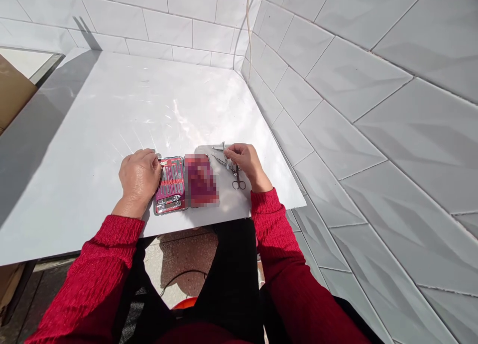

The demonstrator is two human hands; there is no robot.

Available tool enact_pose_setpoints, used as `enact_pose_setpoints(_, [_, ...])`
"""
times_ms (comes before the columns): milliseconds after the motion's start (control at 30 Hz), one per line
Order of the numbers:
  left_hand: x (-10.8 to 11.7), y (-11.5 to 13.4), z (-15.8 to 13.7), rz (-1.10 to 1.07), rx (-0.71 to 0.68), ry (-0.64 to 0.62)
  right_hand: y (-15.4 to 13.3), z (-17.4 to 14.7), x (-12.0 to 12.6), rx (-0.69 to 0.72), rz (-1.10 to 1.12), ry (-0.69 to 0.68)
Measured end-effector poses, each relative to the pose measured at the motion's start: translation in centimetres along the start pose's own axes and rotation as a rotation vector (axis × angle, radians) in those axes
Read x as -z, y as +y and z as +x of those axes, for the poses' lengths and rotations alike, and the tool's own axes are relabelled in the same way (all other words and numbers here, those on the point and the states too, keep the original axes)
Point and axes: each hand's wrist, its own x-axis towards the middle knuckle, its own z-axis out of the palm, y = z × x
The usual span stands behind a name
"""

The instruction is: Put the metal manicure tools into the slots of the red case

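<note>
An opened manicure case (pixel 171 208) lies near the table's front edge. Its left half holds several slim metal tools (pixel 171 178) in a row under a red band, with nail clippers (pixel 168 202) below them. The right half (pixel 201 182) is blurred out. My left hand (pixel 139 177) is closed at the case's left edge, its fingertips partly hidden. To the right of the case, my right hand (pixel 244 160) pinches a small metal tool (pixel 224 146), its kind unclear. Cuticle nippers (pixel 220 161) and small scissors (pixel 239 184) lie on the table beneath and beside that hand.
The white table (pixel 93 135) meets a tiled wall (pixel 168 25) at the back and another tiled wall (pixel 336 110) close on the right. A cable (pixel 249 30) hangs in the corner. A brown cardboard piece (pixel 13 92) stands at the far left.
</note>
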Motion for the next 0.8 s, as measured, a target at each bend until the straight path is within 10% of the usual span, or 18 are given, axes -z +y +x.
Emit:
enact_pose_setpoints(367, [0.2, 0.3, -0.1, -0.011, -0.005, -0.011, -1.1, -0.5, -1.1, 0.035, 0.210, -0.312])
enact_pose_setpoints(800, [0.2, 0.3, -0.1, 0.032, -0.013, -0.010, -1.0, -0.5, -2.4, 0.015, 0.228, -0.220])
